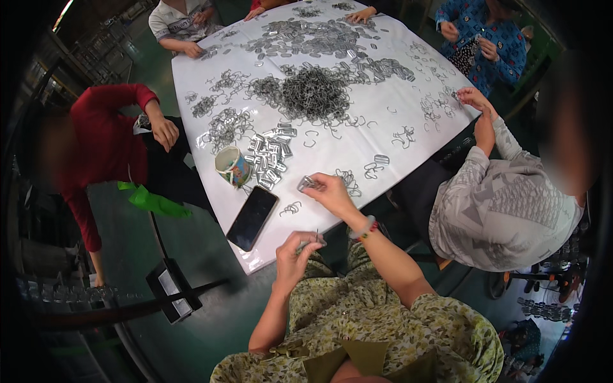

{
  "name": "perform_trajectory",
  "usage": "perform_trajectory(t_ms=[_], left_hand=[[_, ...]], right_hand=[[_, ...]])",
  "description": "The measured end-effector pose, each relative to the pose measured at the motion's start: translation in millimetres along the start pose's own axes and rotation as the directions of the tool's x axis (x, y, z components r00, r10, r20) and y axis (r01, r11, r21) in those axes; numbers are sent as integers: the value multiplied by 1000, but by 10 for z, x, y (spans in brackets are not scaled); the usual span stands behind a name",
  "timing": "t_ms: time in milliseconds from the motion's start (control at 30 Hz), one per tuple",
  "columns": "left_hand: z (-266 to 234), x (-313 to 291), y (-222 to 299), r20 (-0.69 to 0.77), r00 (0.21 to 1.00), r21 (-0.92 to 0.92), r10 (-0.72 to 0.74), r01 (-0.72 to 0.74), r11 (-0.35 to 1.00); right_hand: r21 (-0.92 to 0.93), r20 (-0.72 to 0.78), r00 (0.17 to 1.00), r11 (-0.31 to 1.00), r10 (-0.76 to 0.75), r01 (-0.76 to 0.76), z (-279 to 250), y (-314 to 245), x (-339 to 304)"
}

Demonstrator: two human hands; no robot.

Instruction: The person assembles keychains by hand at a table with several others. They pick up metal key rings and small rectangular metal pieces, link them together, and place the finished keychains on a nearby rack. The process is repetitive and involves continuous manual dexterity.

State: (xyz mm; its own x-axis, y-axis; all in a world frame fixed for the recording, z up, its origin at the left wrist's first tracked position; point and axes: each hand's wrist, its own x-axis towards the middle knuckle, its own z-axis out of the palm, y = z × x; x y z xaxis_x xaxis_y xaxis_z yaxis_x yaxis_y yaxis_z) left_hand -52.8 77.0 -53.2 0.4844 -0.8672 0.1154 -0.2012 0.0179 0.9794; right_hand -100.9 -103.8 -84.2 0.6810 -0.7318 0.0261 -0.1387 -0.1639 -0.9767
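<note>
My right hand is over the near part of the white table, its fingers pinched on a small silver metal plate. Closer to my body, just off the table's near edge, my left hand is closed around a small thin piece, seemingly metal, whose kind I cannot make out. A pile of shiny metal plates lies beyond the phone. Beside my right hand lie several curved wire hooks, and a few more wire hooks are between the phone and that hand.
A black smartphone lies on the white table near its left corner, by a colourful paper cup. A big heap of wire hooks fills the middle, with flat plates behind. Other people sit close on both sides and opposite.
</note>
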Motion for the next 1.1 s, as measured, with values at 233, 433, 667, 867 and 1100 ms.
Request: perform_trajectory(t_ms=[233, 433, 667, 867, 1100], left_hand=[[343, 342, 45, 88, 995, 48, 44, -48, 998], [598, 473, 204, 190, 980, 104, 58, -78, 992], [716, 464, 250, 272, 962, 82, 18, -42, 996], [726, 632, 4, 51, 976, -30, 212, -211, 977], [597, 2166, -609, 153, 940, 655, 304, -327, 681]], right_hand=[[189, -59, 998, 982, -4, 15, -684, -257, -650], [182, -181, 982, 983, 55, -21, -942, -518, -944], [-41, -258, 951, 986, -168, 163, -1078, -638, -1117], [115, -346, 938, 991, -29, 73, -1135, -545, -1147], [96, -284, 959, 995, 19, 8, -1153, -342, -1302]])
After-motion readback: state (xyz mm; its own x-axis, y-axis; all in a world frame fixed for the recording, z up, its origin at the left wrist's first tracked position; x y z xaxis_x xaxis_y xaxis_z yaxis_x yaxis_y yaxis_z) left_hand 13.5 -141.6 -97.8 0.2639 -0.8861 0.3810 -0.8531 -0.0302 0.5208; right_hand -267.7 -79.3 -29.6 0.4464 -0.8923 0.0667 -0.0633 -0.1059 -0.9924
